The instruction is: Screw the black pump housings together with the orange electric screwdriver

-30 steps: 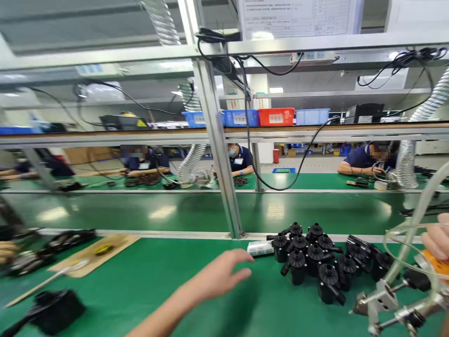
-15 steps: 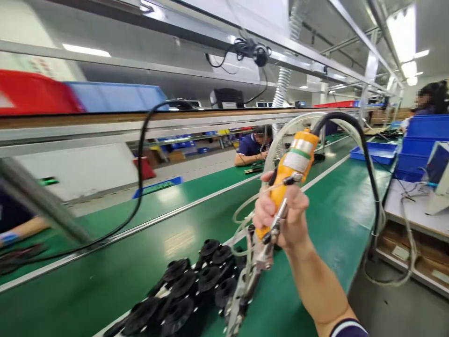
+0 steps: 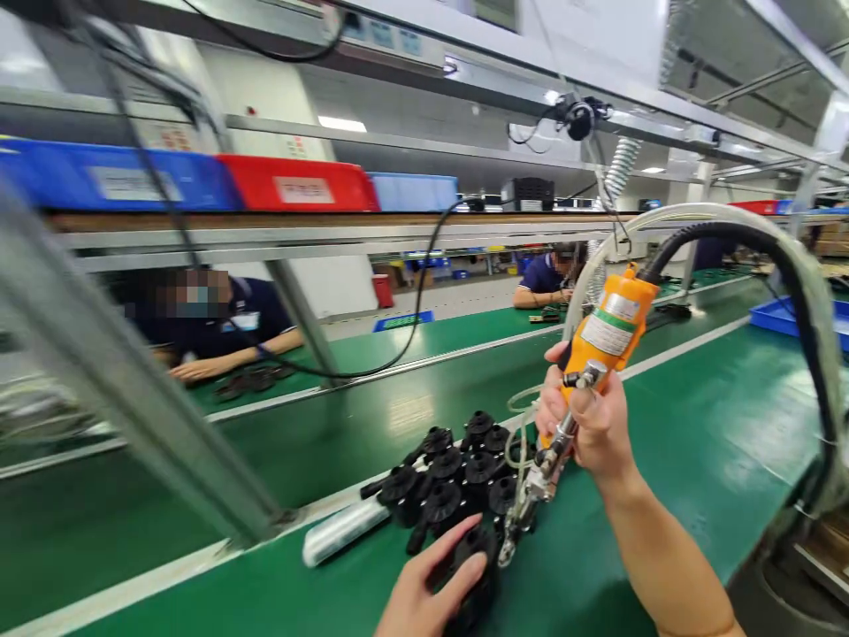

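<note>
An orange power screwdriver (image 3: 607, 327) with a metal tip and hoses is gripped in my right hand (image 3: 590, 420), tilted with its tip down to the left. My left hand (image 3: 431, 575) curves its thumb and forefinger around a black round housing (image 3: 474, 553) at the near end of a group. Its other fingers are out of sight behind the hand and frame edge. The screwdriver's tip is close to this housing; I cannot tell whether they touch. Several similar black housings (image 3: 444, 500) stand together just beyond, on the green bench (image 3: 696, 416).
A white roll (image 3: 345, 531) lies left of the housings. A slanted metal post (image 3: 192, 425) rises at the left. A thick black cable (image 3: 796, 292) arches to the right, near a blue tray (image 3: 773, 317). Two people work across the bench, under a shelf with bins (image 3: 298, 186).
My view has swung left. My left hand has come into view and closed round a black housing. My right hand still holds the screwdriver, its tip now by that housing.
</note>
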The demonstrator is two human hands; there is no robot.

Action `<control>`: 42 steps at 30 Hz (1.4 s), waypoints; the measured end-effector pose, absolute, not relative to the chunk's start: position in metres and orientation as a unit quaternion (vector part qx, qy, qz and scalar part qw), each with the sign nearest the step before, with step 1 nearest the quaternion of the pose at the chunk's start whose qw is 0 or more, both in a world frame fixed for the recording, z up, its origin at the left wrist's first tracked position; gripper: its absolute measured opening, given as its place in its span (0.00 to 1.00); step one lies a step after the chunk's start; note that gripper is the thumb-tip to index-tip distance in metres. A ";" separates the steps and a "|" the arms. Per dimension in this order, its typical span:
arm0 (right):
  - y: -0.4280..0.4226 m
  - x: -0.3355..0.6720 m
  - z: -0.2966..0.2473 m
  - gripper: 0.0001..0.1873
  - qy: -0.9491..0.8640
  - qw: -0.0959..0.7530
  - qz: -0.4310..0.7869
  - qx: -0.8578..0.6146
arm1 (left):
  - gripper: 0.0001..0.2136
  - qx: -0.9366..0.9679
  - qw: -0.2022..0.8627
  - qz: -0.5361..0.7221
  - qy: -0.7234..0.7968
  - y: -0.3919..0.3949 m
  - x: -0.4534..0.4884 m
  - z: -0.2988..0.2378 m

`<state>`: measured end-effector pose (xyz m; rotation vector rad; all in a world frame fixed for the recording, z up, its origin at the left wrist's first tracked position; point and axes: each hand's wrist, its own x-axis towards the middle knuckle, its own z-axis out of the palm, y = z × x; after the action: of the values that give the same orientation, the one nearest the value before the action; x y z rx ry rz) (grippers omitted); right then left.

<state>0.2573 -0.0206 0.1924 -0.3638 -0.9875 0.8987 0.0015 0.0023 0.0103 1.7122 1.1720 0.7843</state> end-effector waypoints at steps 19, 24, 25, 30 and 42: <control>0.000 0.230 0.166 0.27 -0.510 0.739 0.374 -0.232 | 0.30 0.620 0.547 0.357 0.435 -0.010 0.023 0.016; -0.002 0.230 0.169 0.25 -0.518 0.738 0.360 -0.241 | 0.29 0.605 0.567 0.363 0.425 -0.009 0.023 0.010; -0.003 0.228 0.169 0.26 -0.519 0.736 0.356 -0.249 | 0.29 0.603 0.569 0.364 0.425 -0.009 0.023 0.009; -0.007 0.209 0.174 0.23 -0.522 0.721 0.359 -0.280 | 0.24 0.614 0.571 0.370 0.399 -0.011 0.025 0.015; -0.005 0.187 0.168 0.21 -0.545 0.703 0.335 -0.311 | 0.28 0.623 0.550 0.377 0.408 -0.009 0.026 0.007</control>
<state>0.1872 -0.0047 0.1682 -0.6912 -1.2133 0.7458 0.0263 -0.0094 0.0075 1.4747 0.9662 0.8929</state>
